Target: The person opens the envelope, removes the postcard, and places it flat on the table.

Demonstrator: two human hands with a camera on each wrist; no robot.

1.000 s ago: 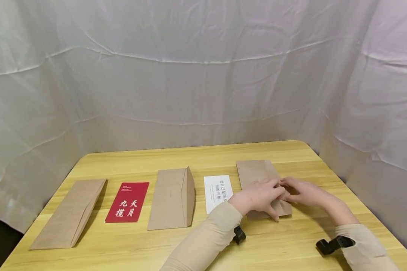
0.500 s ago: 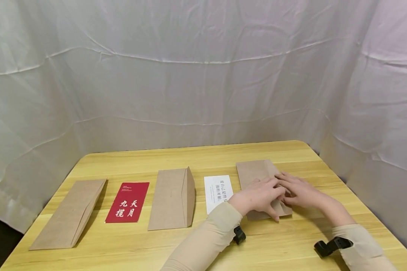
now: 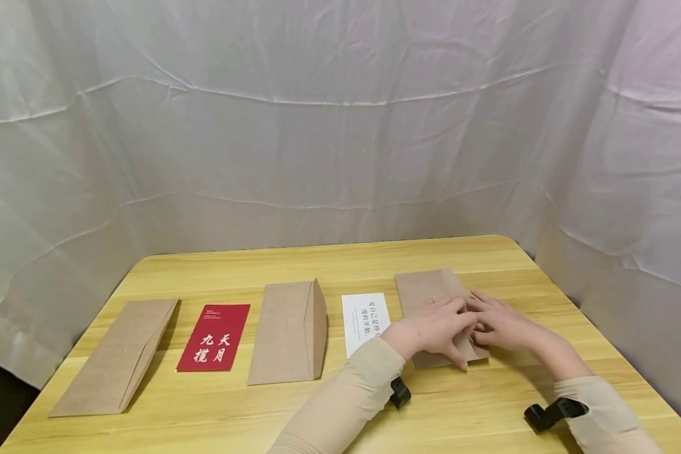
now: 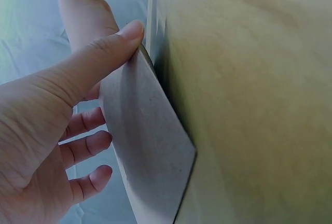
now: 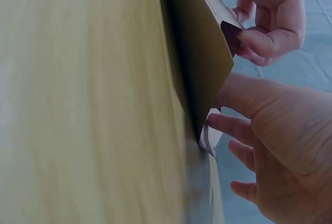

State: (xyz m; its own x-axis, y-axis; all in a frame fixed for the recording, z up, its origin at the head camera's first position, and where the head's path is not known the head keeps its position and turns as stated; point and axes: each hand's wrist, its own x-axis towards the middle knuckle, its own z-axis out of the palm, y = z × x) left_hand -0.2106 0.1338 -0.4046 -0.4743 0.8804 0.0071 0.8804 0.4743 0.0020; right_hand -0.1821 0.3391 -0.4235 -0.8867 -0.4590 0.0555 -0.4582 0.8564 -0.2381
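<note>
At the right of the head view lies a brown paper envelope (image 3: 422,287), its flap side toward the right. Laid across it is my left hand (image 3: 434,328); in the left wrist view its thumb is at the edge of the paper, with fingertips along the other side. My right hand (image 3: 505,321) reaches in from the right to the flap. In the right wrist view, its thumb goes behind the raised flap (image 5: 207,47) and the index fingertip touches the paper below. The left fingers pinch the envelope's edge there. Both hands partly hide the envelope.
Left of the hands, a white printed card (image 3: 363,321) lies partly under the left forearm's outline. Further left are a second envelope (image 3: 280,334), a red card (image 3: 212,340) with white characters, and a third envelope (image 3: 110,359). Pale curtains (image 3: 340,145) surround the wooden table (image 3: 340,416).
My right hand has shifted slightly left, its fingers now less bent at the flap. The left hand, the cards and the other envelopes have stayed in place.
</note>
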